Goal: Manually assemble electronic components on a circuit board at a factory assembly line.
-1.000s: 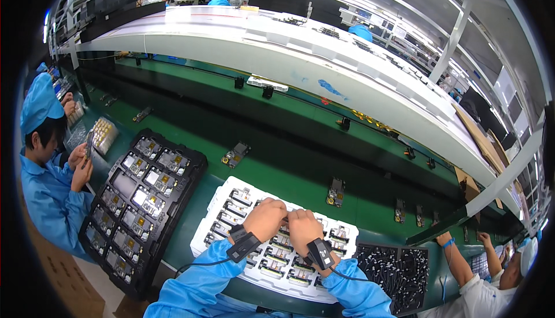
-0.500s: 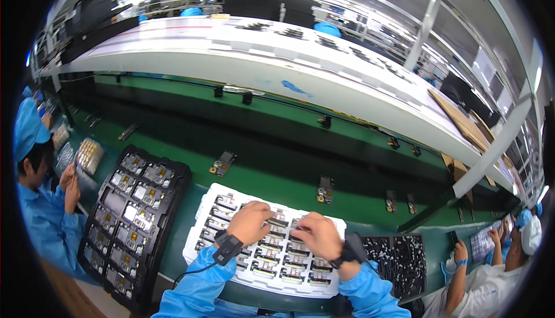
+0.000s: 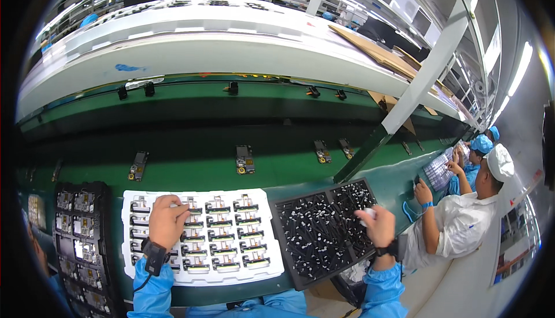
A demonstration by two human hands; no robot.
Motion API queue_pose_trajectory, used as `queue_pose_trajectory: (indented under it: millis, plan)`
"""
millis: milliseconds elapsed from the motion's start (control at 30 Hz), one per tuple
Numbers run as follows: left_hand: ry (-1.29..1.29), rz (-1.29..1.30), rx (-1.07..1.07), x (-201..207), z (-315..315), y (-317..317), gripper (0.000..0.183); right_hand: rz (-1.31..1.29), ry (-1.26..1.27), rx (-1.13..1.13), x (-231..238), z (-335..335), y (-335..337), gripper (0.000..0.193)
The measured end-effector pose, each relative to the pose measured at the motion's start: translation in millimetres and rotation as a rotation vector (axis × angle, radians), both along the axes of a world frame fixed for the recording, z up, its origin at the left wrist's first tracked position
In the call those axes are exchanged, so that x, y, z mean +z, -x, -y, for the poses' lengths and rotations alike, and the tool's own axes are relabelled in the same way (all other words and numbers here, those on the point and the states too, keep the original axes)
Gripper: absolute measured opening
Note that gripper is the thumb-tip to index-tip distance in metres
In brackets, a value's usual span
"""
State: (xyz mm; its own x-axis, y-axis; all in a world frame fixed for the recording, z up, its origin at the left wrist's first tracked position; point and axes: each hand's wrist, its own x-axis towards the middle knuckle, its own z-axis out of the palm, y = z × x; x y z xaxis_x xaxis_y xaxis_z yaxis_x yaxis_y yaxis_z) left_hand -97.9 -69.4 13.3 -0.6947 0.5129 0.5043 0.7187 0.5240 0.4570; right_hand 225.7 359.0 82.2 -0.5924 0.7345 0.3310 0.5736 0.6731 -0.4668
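My left hand [image 3: 166, 222] is over the left part of a white plastic tray [image 3: 132, 248], its fingers curled and closed at a slot in the upper rows. What they pinch, if anything, is hidden. Small electronic modules [image 3: 222, 247], dark with metallic and yellowish strips, lie in rows in the tray. My right hand [image 3: 380, 225] is raised over the right edge of a black bin [image 3: 298, 280], thumb and fingers together. Something small and pale shows at its blurred fingertips, too unclear to name. Many thin black pieces with white ends [image 3: 318, 234] lie heaped in the bin.
A black tray [image 3: 107, 260] of circuit boards stands at the left. Several boards [image 3: 244, 159] lie spaced along the green bench surface [image 3: 196, 173]. A slanted metal post [image 3: 399, 110] rises behind the bin. A person in white [image 3: 462, 220] sits at the right; others are beyond.
My right hand has gone from the white tray to the black bin on the right. My left hand stays over the tray. The whole view has swung to the right.
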Motion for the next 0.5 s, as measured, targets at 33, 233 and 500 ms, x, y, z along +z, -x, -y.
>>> queue_pose_trajectory:
  millis: [33,233,500]
  plan:
    - [0.009,-0.002,0.012,-0.7,1.3,-2.1,0.016,-0.045,-0.027,-0.086,-10.8,-14.1,-22.8,0.046]
    - [0.247,-0.125,0.089,4.1,-3.8,-22.6,0.011,-0.216,0.115,-0.725,-232.1,-84.6,-219.5,0.044]
    - [0.317,-0.034,-0.034,23.5,-10.2,-25.6,0.02,-0.07,0.062,-0.849,-303.4,-75.9,-282.3,0.078]
